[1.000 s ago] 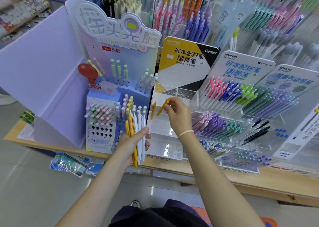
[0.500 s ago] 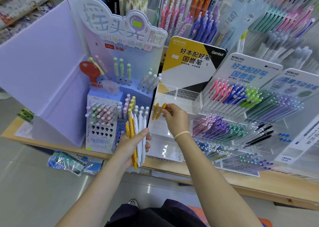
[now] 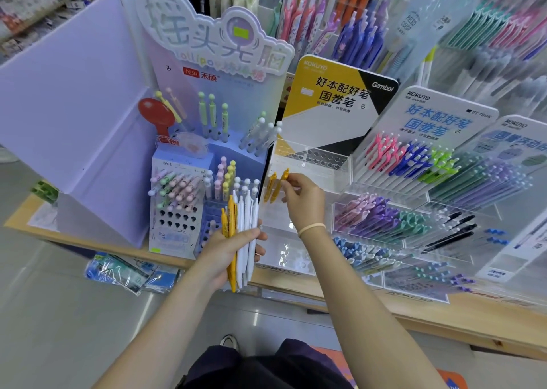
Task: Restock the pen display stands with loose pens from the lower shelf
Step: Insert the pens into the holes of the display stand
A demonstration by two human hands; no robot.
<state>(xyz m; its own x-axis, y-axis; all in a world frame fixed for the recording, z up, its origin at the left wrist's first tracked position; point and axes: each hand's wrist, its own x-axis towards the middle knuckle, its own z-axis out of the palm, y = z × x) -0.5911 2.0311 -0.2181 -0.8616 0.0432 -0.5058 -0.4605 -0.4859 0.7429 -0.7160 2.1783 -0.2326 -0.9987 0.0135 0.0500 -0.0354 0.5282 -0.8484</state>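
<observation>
My left hand (image 3: pixel 229 251) grips a bundle of loose pens (image 3: pixel 241 234), two yellow and several white, held upright in front of the shelf edge. My right hand (image 3: pixel 302 200) pinches the top of a yellow pen (image 3: pixel 279 185) that stands slanted in the middle tier of the clear acrylic stand (image 3: pixel 310 163) with the yellow and black header. A second yellow pen (image 3: pixel 270 187) sits just left of it in the same tier. The rest of that tier's holes hold nothing.
A purple lollipop-pen display (image 3: pixel 207 151) stands to the left of the acrylic stand. To the right, stands (image 3: pixel 429 181) hold several rows of coloured pens. The wooden shelf edge (image 3: pixel 444 326) runs below. Plastic packets (image 3: pixel 127 273) lie on the lower shelf at left.
My right hand has lowered the yellow pen into the stand beside the first yellow pen. The left hand has kept the bundle in place.
</observation>
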